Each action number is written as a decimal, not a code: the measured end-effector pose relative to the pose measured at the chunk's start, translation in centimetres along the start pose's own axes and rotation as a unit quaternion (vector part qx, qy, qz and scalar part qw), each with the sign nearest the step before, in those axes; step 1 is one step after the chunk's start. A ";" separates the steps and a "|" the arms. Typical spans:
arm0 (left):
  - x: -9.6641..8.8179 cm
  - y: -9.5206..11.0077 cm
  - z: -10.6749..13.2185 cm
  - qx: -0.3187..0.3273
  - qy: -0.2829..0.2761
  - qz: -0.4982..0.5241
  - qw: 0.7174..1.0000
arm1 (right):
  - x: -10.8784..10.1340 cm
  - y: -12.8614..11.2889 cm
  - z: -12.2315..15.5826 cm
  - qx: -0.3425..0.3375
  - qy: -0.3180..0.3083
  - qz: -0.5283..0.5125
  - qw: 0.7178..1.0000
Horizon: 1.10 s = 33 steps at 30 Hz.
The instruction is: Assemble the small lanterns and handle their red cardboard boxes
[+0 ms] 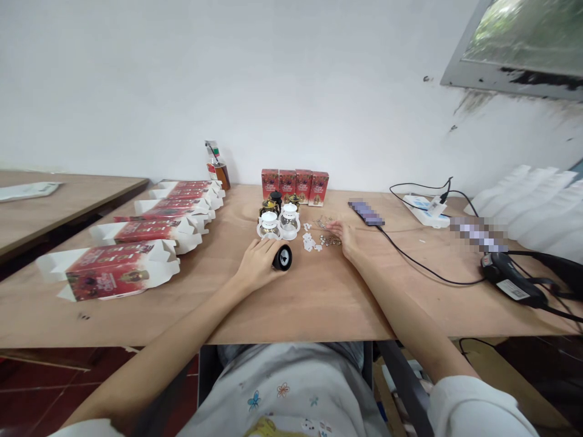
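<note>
My left hand [259, 262] is closed around a small black lantern [283, 258], tipped so that its round base, pale inside, faces me. Just beyond it stand two white lanterns [288, 222] with clear globes, and black and gold ones [269, 209] behind them. My right hand [344, 237] reaches over the small metal pieces [331, 241] on the table, fingers stretched leftward and slightly bent. Nothing shows in those fingers, though their tips are small and partly hidden. Left of the metal pieces lie small white pieces [310, 243].
Opened red cartons [109, 270] line the left of the table [296, 309]. Several closed red boxes [296, 185] stand by the wall, near a bottle [221, 173]. At right are a phone [367, 212], cables, a power strip [426, 211], a black device [512, 279] and white foam sheets [523, 200].
</note>
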<state>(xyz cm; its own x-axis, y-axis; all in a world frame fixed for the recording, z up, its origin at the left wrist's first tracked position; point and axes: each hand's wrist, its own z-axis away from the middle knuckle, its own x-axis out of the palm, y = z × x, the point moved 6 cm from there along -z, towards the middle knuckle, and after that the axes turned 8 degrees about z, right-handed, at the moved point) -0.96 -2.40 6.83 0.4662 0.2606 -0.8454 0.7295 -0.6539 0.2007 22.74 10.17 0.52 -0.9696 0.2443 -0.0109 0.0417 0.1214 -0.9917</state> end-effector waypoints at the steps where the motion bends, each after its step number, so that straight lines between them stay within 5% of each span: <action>1: 0.0 0.0 0.0 0.000 -0.001 0.000 1.000 | 0.2 -0.1 0.1 -0.014 -0.013 0.019 1.000; 9: -0.1 0.0 0.0 -0.003 -0.005 0.004 1.000 | 1.8 -1.2 1.8 -0.123 -0.104 0.190 0.969; 11: -0.1 0.0 0.0 -0.004 -0.005 0.003 1.000 | 2.1 -1.7 2.1 -0.179 -0.111 0.300 0.930; 16: -0.1 0.1 0.0 0.002 -0.003 0.003 1.000 | 2.8 -1.9 2.6 -0.257 -0.122 0.556 0.781; 19: -0.1 0.1 0.0 0.002 -0.002 0.001 1.000 | 3.0 -1.9 2.9 -0.264 -0.122 0.605 0.741; 25: -0.1 0.0 0.0 0.000 -0.002 0.003 1.000 | 2.7 -2.5 3.2 -0.258 -0.081 0.639 0.720; 33: -0.1 0.1 0.0 0.003 -0.002 0.009 1.000 | 2.1 -2.5 3.0 -0.200 -0.045 0.655 0.728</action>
<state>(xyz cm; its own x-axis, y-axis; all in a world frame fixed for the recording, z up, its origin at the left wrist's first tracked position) -1.00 -2.51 6.94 0.4776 0.2466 -0.8433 0.7184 -0.6621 0.2132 19.85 7.53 2.56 -0.0470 0.3411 -0.9389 0.9933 0.1155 -0.0078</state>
